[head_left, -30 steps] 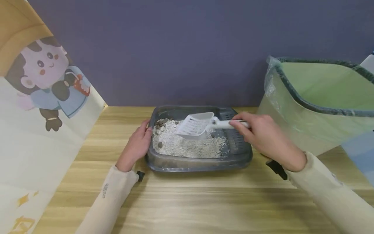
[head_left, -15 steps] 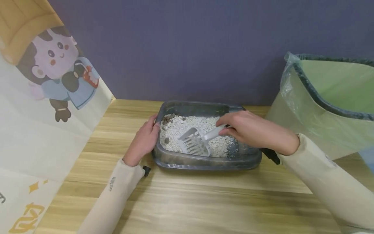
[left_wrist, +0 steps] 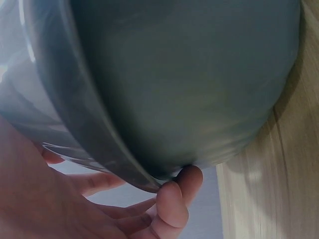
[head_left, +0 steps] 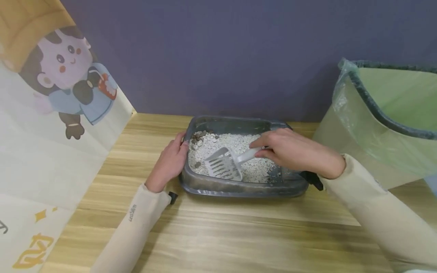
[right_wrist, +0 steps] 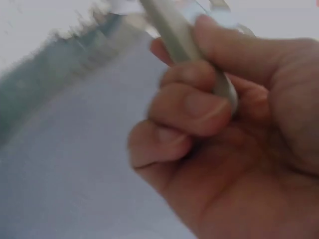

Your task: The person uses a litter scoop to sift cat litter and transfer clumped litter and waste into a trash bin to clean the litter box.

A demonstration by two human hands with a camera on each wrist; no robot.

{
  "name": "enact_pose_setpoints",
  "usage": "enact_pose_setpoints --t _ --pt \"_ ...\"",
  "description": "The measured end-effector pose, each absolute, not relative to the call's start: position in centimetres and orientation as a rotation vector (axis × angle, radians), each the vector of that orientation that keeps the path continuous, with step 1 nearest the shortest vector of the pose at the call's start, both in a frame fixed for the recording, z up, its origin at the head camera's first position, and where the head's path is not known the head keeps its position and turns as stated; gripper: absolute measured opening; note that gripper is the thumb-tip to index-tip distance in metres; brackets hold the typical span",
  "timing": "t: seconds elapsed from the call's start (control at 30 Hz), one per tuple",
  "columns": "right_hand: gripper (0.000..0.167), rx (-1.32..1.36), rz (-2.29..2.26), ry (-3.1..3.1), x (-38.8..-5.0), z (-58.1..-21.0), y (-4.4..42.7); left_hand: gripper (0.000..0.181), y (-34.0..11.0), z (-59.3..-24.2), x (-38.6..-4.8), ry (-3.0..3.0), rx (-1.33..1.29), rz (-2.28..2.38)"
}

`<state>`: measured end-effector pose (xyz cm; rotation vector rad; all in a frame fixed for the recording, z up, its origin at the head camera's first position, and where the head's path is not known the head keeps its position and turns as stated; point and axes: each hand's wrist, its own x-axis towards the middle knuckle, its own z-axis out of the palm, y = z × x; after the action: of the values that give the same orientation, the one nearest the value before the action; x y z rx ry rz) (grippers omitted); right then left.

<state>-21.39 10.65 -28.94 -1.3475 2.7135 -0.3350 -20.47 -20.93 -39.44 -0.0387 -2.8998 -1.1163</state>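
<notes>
A grey litter box [head_left: 239, 190] stands on the wooden table, with white litter [head_left: 235, 140] inside. Brown clumps [head_left: 201, 135] lie in its far left corner, and one more clump [head_left: 197, 165] sits near the left wall. My left hand [head_left: 168, 161] holds the box's left rim; in the left wrist view the fingertips [left_wrist: 172, 204] curl under the rim's edge. My right hand [head_left: 290, 149] grips the handle of a white slotted litter scoop [head_left: 223, 167], its head tilted low at the litter near the front wall. In the right wrist view, fingers wrap round the handle [right_wrist: 174, 35].
A bin [head_left: 362, 151] with a clear plastic liner stands right of the litter box, close to the right forearm. Behind the table [head_left: 218, 235] rises a dark blue-purple wall [head_left: 218, 57]. A white panel with a cartoon figure [head_left: 71, 83] stands at the left.
The scoop has come down from above the box, swung toward the front wall, then shifted slightly left. My left hand stays on the rim. The head view has shifted a little.
</notes>
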Motion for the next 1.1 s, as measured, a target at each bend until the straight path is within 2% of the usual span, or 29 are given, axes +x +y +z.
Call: enact_pose_setpoints --t 0.13,0.3,0.73,0.93,1.1 --pt "0.024 -1.341 -0.276 2.728 -21.2 -27.3 11.2 0.054 -20.8 -39.3 -20.6 -2.905 -0.038 -1.111" --pt "0.027 -1.268 -0.266 2.622 -21.5 -27.3 10.9 0.054 -20.8 -39.3 -20.6 -2.906 -0.046 -1.122" --pt "0.015 -1.089 -0.208 2.309 -22.9 -31.3 8.3 0.052 -20.9 -39.4 -20.4 -2.897 -0.048 -1.105" --pt "0.022 -0.996 -0.233 2.302 -22.9 -34.0 8.6 0.053 -20.8 -39.4 -20.4 -2.904 -0.057 -1.096" --pt "0.006 -1.013 -0.336 2.325 -23.9 -35.0 8.7 0.053 -20.8 -39.4 -20.4 -2.912 -0.063 -1.099"
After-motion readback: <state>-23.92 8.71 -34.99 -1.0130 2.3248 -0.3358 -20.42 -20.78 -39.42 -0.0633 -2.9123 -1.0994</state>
